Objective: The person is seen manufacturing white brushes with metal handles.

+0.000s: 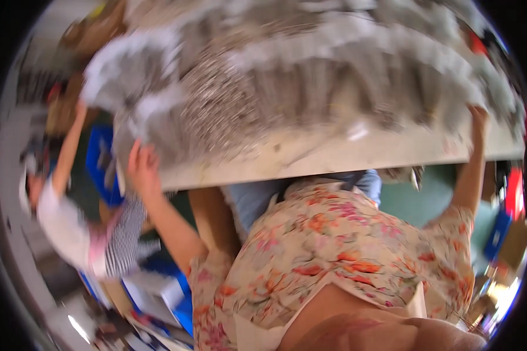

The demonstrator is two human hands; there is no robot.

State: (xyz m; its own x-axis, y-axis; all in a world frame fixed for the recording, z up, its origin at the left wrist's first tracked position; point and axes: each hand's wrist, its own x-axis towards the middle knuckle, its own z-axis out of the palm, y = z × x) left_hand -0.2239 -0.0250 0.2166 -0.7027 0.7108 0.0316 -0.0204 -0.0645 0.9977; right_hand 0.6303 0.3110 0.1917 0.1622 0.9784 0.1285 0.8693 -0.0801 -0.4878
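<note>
Grey bundles (pixel 310 93) of fine strands with fluffy white ends lie in rows across the table (pixel 246 167), blurred by motion; their exact kind does not show. My left hand (pixel 143 167) is at the table's near left corner, fingers stretched upward and somewhat apart, beside the nearest left bundle (pixel 158 120). Out at the far right, my right hand (pixel 479 117) reaches to the end of the bundle row. Its fingers are smeared and partly hidden against the grey strands, so a grip cannot be made out. Between the bundles spreads a heap of thin brownish stalk-like pieces (pixel 222 99).
To the left a person (pixel 70 228) in a white top stretches an arm toward the table's far left end. A blue bin (pixel 102 164) stands beside the table's left edge. More blue and white boxes (pixel 158 292) sit low at left; a blue box (pixel 498 234) is at right.
</note>
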